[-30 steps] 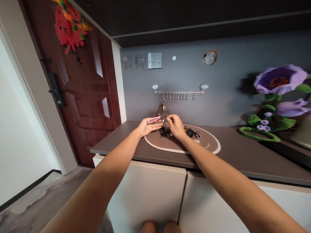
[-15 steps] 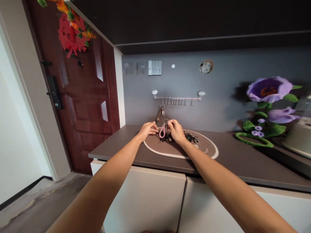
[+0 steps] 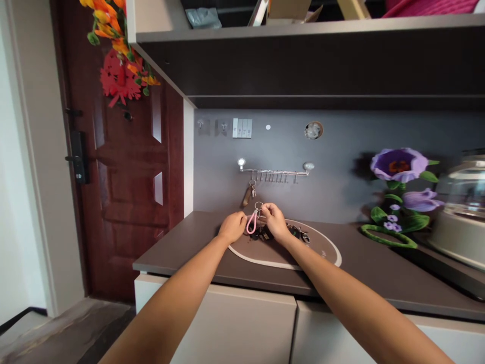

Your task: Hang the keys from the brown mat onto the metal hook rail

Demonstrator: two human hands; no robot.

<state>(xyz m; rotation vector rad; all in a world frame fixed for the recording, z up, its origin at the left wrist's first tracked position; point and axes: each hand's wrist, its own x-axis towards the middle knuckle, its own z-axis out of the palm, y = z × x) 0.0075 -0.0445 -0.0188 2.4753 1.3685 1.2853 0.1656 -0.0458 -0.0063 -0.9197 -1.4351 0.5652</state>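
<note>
Between thumb and fingers, my right hand [image 3: 275,222] pinches a metal key ring [image 3: 258,206] with a pink strap loop [image 3: 251,223] dangling from it. My left hand [image 3: 232,227] is beside the loop, fingers curled together; what they hold, if anything, is hidden. Under both hands a brown oval mat [image 3: 257,257] with a pale rim bears a heap of dark keys [image 3: 299,233], partly covered by my right hand. Just above, another key bunch with a brown fob [image 3: 247,196] hangs from the left end of a wall-mounted hook rail [image 3: 280,173].
A purple fabric flower [image 3: 399,164] stands on the counter [image 3: 364,273] at right, next to a glass-topped appliance [image 3: 464,222]. A dark shelf [image 3: 303,65] overhangs the counter. A dark red door [image 3: 129,222] is at left.
The view has tilted up, showing items on the upper shelf. My left fingers, spread before, are now curled together. My right hand still holds the key ring by the rail.
</note>
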